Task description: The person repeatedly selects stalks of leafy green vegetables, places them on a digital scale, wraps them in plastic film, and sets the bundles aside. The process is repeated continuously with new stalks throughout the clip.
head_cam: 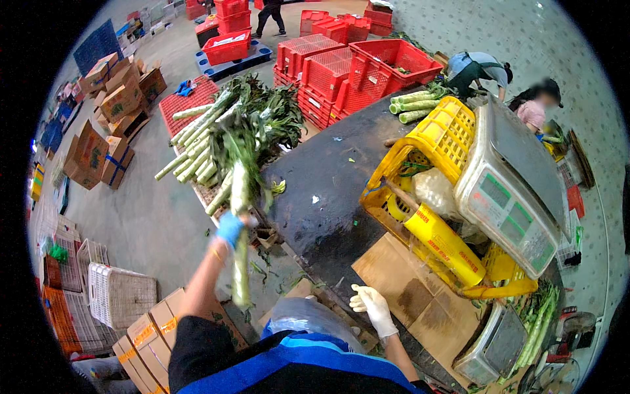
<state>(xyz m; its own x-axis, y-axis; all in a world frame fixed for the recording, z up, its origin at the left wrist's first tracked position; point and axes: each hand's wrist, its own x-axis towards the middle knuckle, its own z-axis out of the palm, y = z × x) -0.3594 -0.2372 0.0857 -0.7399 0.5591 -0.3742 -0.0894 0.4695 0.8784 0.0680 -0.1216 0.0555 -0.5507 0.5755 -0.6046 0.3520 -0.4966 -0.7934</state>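
My left hand (230, 229), in a blue glove, grips a thick pale green leafy stem vegetable (240, 189); its leafy end points away and its cut end hangs towards me, slightly blurred. Just beyond lies a pile of similar stems (197, 147) with dark green leaves, stacked beside the black table (315, 197). My right hand (370, 304), in a white glove, hovers at the near table edge with nothing visible in it, fingers partly curled. Next to it a flattened cardboard sheet (423, 290) with a damp stain covers part of the table.
A yellow plastic crate (389, 162) with a yellow roll (443, 246) and a digital scale (507, 197) stands at right. A smaller scale (492, 344) is nearer. Red crates (325, 74) stand behind the table. Two people work at upper right; another person stands far back. Cartons (152, 335) lie lower left.
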